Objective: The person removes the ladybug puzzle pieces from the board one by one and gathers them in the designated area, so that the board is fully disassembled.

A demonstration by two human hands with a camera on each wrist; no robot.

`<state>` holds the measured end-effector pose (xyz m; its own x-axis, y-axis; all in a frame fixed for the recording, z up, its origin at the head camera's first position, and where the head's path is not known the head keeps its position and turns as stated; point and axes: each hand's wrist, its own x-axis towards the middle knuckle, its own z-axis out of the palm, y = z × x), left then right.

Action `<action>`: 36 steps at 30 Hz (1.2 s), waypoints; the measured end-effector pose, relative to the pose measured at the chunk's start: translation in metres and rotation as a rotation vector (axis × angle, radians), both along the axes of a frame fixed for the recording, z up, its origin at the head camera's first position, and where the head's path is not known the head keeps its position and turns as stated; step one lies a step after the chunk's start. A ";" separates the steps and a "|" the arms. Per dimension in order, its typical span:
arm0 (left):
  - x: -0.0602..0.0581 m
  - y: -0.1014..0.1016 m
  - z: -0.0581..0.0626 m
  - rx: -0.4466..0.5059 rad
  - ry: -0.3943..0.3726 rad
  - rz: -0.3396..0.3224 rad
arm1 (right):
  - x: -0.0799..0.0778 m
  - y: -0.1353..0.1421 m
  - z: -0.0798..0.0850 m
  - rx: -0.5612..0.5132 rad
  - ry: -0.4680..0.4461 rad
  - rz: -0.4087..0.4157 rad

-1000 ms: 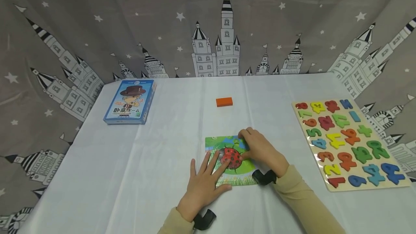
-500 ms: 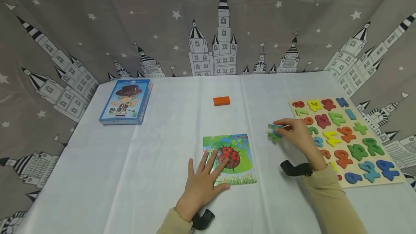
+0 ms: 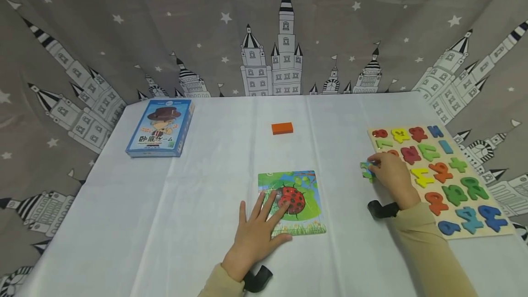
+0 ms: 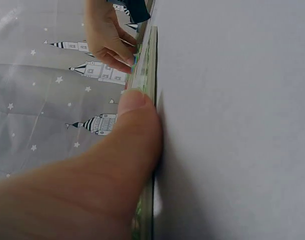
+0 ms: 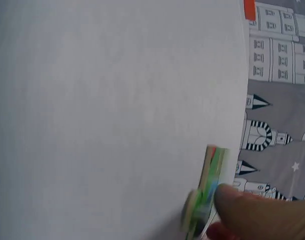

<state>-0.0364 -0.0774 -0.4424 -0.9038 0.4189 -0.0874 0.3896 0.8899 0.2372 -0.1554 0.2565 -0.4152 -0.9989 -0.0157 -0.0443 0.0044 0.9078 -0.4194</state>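
Note:
My left hand point(image 3: 253, 237) lies with spread fingers over the lower left of a square ladybug puzzle point(image 3: 312, 203), covering part of the picture. In the left wrist view, the thumb point(image 4: 135, 132) sits at the puzzle's edge. Further right, my right hand point(image 3: 393, 178) pinches green and blue jigsaw pieces point(image 3: 365, 172) between thumb and fingers, beside the left edge of the number board point(image 3: 447, 164). The right wrist view shows the jigsaw pieces point(image 5: 212, 172) edge-on and blurred, close over the white cloth; how many are held I cannot tell.
An orange block point(image 3: 282, 128) lies beyond the ladybug puzzle. At the back left is a blue game box point(image 3: 160, 128). The white-covered table point(image 3: 198, 205) ends at a grey castle-print curtain point(image 3: 165, 22). Colourful raised numbers and symbols fill the number board.
My right hand has left the ladybug puzzle's upper right corner and moved right with the jigsaw pieces, to the number board's edge. My left hand keeps its place.

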 end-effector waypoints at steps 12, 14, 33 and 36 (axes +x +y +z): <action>0.000 0.001 0.000 -0.009 0.021 -0.006 | 0.014 -0.096 0.001 -0.126 0.063 0.340; -0.001 0.000 0.001 -0.009 0.037 -0.011 | 0.018 -0.113 0.000 -0.113 0.063 0.426; -0.001 0.000 0.003 -0.012 0.024 -0.006 | 0.024 -0.139 0.001 -0.136 0.108 0.407; 0.000 0.000 0.004 -0.011 0.022 -0.008 | 0.025 -0.136 -0.002 -0.232 0.074 0.403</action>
<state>-0.0369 -0.0771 -0.4385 -0.9022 0.4252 -0.0726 0.4016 0.8894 0.2185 -0.1301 0.1203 -0.4175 -0.9115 -0.4040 0.0770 -0.3666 0.7132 -0.5974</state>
